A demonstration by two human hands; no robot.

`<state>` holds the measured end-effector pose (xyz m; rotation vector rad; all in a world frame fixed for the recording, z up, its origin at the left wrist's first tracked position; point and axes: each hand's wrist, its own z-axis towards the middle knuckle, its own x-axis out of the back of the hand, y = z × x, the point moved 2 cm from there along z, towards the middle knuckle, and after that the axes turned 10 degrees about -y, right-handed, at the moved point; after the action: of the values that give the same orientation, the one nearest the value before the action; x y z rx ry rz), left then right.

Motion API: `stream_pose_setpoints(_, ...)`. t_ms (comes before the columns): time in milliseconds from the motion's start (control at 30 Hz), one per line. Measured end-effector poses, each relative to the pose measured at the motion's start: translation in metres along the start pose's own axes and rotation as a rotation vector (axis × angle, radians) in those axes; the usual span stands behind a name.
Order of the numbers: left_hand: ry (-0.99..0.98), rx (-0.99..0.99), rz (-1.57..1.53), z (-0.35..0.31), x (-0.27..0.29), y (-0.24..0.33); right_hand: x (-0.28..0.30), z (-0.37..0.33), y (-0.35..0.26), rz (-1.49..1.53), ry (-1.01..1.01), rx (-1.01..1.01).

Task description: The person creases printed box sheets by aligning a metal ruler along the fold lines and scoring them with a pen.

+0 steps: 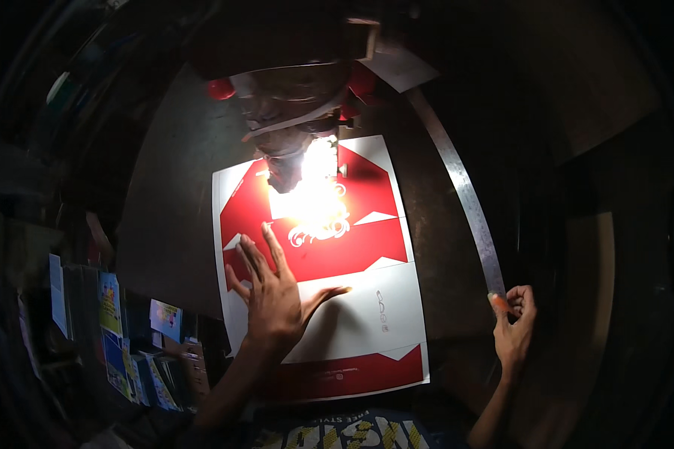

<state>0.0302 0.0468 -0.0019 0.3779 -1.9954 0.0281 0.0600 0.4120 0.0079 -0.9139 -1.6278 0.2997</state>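
Observation:
A large printed sheet point(344, 314), red and white with cut-out-like panel shapes, lies flat on the dark table under a glaring lamp. My left hand point(273, 299) rests over its left half, fingers spread and thumb stretched to the right, holding nothing. At the right, my right hand point(517, 325) is closed at the near end of a long, narrow metal strip point(460, 176). Its thumb lies against the strip, and a small orange patch shows by the fingertips; I cannot tell what that is. Glare washes out the middle of the sheet's far part.
A dark machine head point(292, 97) with a lamp overhangs the sheet's far edge, red knob-like parts point(220, 89) beside it. Stacks of small printed booklets point(111, 303) stand at the left. A pale piece of paper or card point(401, 69) lies at the far right.

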Motion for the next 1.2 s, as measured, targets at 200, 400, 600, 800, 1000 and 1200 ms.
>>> stream_pose_setpoints(200, -0.030, -0.246, 0.041, 0.046, 0.021, -0.013, 0.020, 0.015, 0.039, -0.148, 0.061, 0.016)
stream_pose_setpoints(400, -0.425, -0.967, -0.099, 0.076, 0.046, -0.043, 0.064, 0.022, 0.100, -0.142, 0.531, -0.019)
stream_pose_setpoints(600, 0.024, -0.753, -0.083, 0.015, 0.041, -0.044, 0.119, 0.018, 0.135, -0.133, 0.456, -0.163)
stream_pose_setpoints(800, 0.186, -0.485, 0.214, 0.016, 0.007, -0.083, 0.135, 0.037, 0.169, -0.042, 0.377, 0.295)
stream_pose_setpoints(1000, 0.249, -0.534, 0.186, 0.039, -0.004, -0.068, 0.104, 0.058, 0.114, -0.260, 0.101, 0.507)
stream_pose_setpoints(1200, 0.234, -0.608, 0.132, 0.024, 0.001, -0.050, 0.090, 0.059, 0.046, -0.362, -0.072, 0.585)
